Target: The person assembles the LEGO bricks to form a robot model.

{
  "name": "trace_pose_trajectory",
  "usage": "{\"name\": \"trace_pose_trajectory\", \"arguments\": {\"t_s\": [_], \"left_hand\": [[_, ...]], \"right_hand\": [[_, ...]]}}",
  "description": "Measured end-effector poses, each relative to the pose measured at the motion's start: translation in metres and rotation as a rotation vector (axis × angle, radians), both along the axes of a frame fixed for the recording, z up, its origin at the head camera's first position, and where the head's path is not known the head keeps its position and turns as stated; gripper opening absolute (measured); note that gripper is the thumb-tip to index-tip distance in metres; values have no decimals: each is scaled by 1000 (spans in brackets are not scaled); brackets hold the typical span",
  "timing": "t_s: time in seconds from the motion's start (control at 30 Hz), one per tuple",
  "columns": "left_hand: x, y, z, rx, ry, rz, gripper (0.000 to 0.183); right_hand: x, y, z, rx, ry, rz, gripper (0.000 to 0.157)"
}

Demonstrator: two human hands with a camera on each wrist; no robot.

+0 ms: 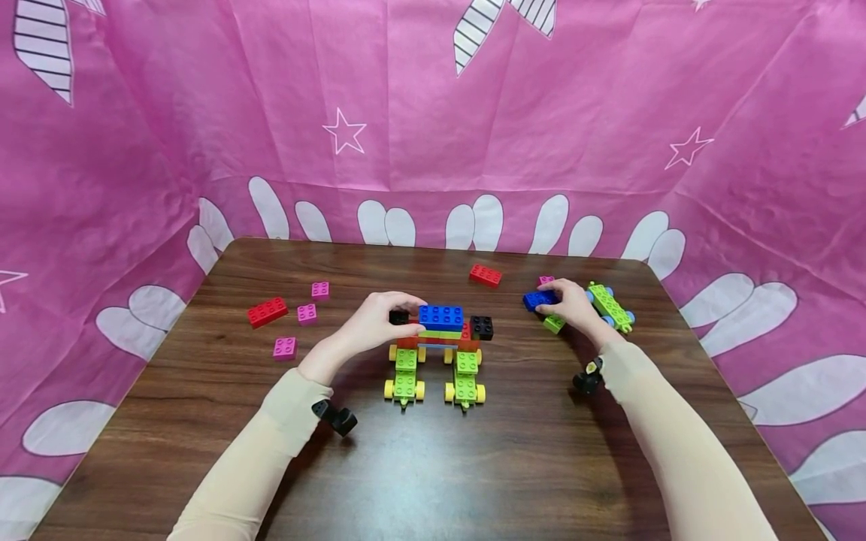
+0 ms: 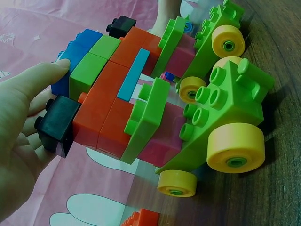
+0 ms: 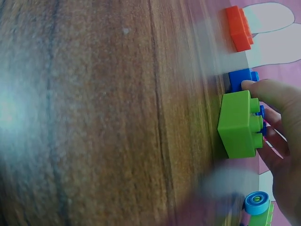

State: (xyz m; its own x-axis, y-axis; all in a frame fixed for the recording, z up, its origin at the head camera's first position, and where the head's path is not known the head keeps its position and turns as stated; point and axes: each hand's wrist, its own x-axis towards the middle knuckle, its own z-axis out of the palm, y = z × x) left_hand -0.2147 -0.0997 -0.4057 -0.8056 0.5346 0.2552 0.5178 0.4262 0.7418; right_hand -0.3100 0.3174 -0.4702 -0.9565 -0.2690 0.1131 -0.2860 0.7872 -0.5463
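A two-wheelbase build stands mid-table, with two green wheeled bases [image 1: 465, 387] on yellow wheels, red bricks [image 2: 99, 113] above them and a blue brick [image 1: 441, 315] on top. My left hand [image 1: 375, 319] grips the top of this build from the left, its thumb on the blue brick and its fingers behind the near black brick [image 2: 59, 123]. At the right, my right hand [image 1: 575, 304] pinches another blue brick [image 1: 534, 301] low at the table. Beside that brick sits a green brick [image 3: 237, 125], nearer to me.
Right of my right hand stands a green wheeled base [image 1: 610, 306] with blue wheels. A red brick [image 1: 485, 276] lies at the back. On the left are another red brick [image 1: 267, 312] and several pink bricks [image 1: 285, 348]. A pink cloth [image 1: 406, 113] hangs behind the table [image 1: 528, 466].
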Motion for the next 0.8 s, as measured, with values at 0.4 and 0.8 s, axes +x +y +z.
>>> {"name": "trace_pose_trajectory", "arguments": {"t_s": [0.4, 0.8], "left_hand": [[0, 1, 1, -4, 32, 2, 38], [-1, 0, -1, -5, 43, 2, 39]], "right_hand": [[-1, -5, 2, 69, -36, -3, 42], [-1, -11, 7, 68, -44, -1, 40]]}}
